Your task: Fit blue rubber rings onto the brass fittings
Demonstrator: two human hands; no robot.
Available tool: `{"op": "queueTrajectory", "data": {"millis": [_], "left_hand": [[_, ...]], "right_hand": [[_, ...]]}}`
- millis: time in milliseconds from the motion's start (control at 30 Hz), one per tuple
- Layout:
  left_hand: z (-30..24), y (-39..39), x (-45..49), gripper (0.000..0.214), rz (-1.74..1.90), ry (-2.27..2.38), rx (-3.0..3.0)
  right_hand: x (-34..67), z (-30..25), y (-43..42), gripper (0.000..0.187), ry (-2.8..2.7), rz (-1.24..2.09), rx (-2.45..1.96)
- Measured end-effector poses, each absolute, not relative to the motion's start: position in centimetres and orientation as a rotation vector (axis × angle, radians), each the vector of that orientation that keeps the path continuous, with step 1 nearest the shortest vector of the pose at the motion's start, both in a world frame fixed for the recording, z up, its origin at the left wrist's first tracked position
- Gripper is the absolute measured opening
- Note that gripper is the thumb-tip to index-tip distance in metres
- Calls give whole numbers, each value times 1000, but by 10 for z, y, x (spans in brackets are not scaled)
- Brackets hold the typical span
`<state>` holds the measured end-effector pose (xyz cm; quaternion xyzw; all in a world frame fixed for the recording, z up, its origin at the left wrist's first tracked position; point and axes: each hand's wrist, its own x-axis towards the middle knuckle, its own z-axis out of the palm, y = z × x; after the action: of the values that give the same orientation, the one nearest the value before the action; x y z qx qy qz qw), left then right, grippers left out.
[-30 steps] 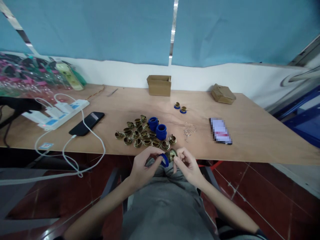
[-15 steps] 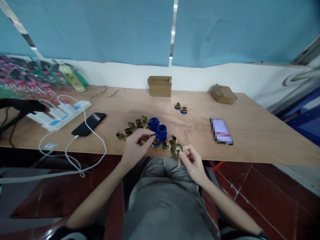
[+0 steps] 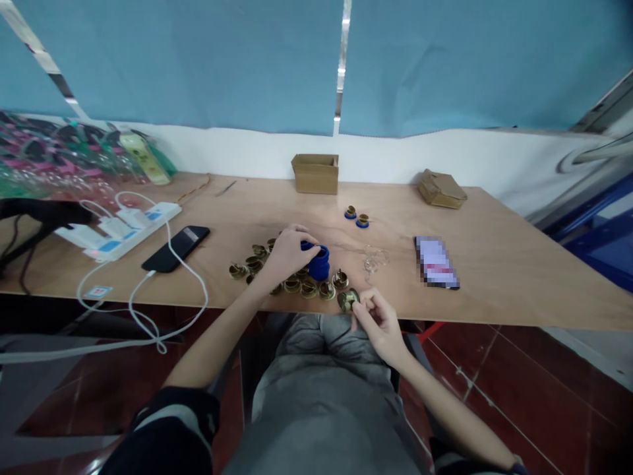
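My left hand (image 3: pixel 291 252) is closed in a pinch at the top of the stacked blue rings (image 3: pixel 319 267), with blue showing between thumb and fingers. Whether that ring is lifted off the stack I cannot tell. Near the table's front edge, my right hand (image 3: pixel 380 323) pinches a brass-coloured round metal fitting (image 3: pixel 348 301) with a wide flange, tilted on its side. Several like brass fittings (image 3: pixel 308 289) stand around the stack, some of them behind my left hand and forearm. Two more fittings (image 3: pixel 362 221), each with a blue ring about its base, stand farther back.
An open cardboard box (image 3: pixel 315 175) and a folded brown packet (image 3: pixel 442 189) stand by the wall. A phone (image 3: pixel 438 262) lies right, near thin loose wire (image 3: pixel 374 259). Left are a charging phone (image 3: pixel 177 249), a power strip (image 3: pixel 133 231), white cables and several bottles (image 3: pixel 74 158).
My left hand has moved up and away from me with a blue ring, from beside the stack to its top. My right hand stays nearly still, holding the brass fitting.
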<state>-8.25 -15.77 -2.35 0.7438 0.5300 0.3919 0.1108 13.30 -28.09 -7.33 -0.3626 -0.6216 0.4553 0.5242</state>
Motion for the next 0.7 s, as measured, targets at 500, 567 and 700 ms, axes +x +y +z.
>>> {"op": "queueTrajectory", "data": {"millis": [500,567,700], "left_hand": [[-18,-311,-61,49,963,1028,1823],[-27,-308,-59,42,1003,986,1681],[-38,-300,-57,33,972,901,1462]], "right_hand": [[143,-64,-291,10,-1895,167,-824],[144,-61,-292,11,-1991,18,-775],[141,-59,-294,9,-2168,-267,-698]]}}
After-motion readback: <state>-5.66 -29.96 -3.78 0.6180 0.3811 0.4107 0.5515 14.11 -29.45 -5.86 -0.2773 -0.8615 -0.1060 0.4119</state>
